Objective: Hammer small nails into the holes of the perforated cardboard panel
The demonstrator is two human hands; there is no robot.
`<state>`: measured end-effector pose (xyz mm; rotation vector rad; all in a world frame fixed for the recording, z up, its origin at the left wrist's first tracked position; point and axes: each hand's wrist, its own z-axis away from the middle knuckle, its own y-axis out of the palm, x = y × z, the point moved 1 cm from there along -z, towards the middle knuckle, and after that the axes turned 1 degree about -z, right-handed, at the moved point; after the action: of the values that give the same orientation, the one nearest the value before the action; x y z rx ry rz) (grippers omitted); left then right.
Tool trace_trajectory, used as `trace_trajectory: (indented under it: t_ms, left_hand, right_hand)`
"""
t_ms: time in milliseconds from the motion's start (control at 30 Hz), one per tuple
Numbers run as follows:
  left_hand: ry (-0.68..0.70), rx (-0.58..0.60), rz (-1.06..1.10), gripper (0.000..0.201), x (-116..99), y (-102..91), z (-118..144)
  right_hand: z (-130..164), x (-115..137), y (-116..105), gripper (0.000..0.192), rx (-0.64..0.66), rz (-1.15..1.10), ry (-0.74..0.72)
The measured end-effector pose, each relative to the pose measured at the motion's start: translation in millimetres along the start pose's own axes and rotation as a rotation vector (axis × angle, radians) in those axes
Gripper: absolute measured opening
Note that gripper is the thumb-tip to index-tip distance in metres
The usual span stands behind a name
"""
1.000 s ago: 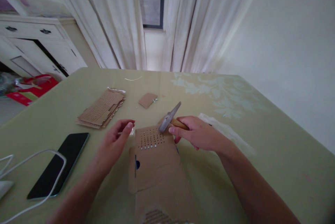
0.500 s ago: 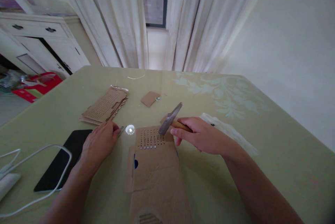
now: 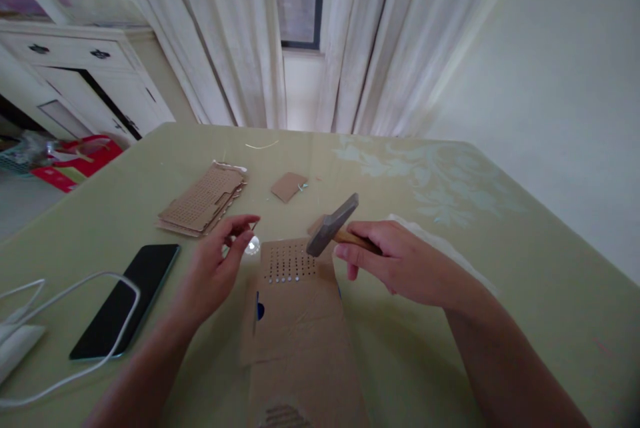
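We are looking down at our 2 hands over a pale green worktop (image 3: 450, 228) with a faint leaf pattern. Our right hand (image 3: 395, 261) is gripping the wooden handle of a small grey-headed hammer (image 3: 334, 225), fingers clenched around it, and the metal head is hanging just above the far edge of a flat brown cardboard sheet (image 3: 295, 321) punched with rows of small holes. A row of small shiny studs is showing along the near side of that hole grid.

Our left hand (image 3: 217, 268) is hovering just left of the sheet, thumb and forefinger pinching what may be a thin pin, though it is too small for us to be sure. A small round silvery disc (image 3: 251, 246) is lying on the worktop right beside those fingertips.

Farther left, a black smartphone (image 3: 127, 298) is lying face up with a white cable (image 3: 75, 281) looping over it. Beyond our left hand, a stack of perforated brown cardboard pieces (image 3: 205, 198) is resting flat, and a small brown cardboard scrap (image 3: 289, 185) is sitting well apart from it, toward the white curtains (image 3: 225, 35).
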<state>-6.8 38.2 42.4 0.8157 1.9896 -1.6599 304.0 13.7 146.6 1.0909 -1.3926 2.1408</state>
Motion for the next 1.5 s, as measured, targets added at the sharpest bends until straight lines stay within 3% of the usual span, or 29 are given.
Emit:
trace_trajectory:
  t_ms: [67, 167, 367, 633, 833, 1500]
  left_hand:
    - [0.026, -0.012, 0.282, 0.03, -19, 2.8, 12]
    - [0.018, 0.081, 0.445, 0.023, -40, 7.7, 29]
    - [0.08, 0.156, 0.353, 0.02, -47, 11.7, 34]
    - [0.291, 0.099, 0.303, 0.011, -46, 12.9, 32]
    - [0.377, 0.064, 0.286, 0.009, -49, 12.2, 35]
    - [0.381, 0.048, 0.265, 0.008, -47, 15.7, 33]
  right_hand:
    - [2, 1, -2, 0.033, -0.021, 0.023, -0.021]
    - [4, 2, -4, 0.035, -0.02, 0.101, -0.03]
    - [2, 2, 2, 0.032, 0.035, 0.251, -0.024]
    - [3, 6, 7, 0.027, 0.032, 0.334, -0.033]
    - [5, 4, 8, 0.03, 0.022, 0.339, -0.015]
    - [4, 0, 10, 0.032, 0.033, 0.297, -0.034]
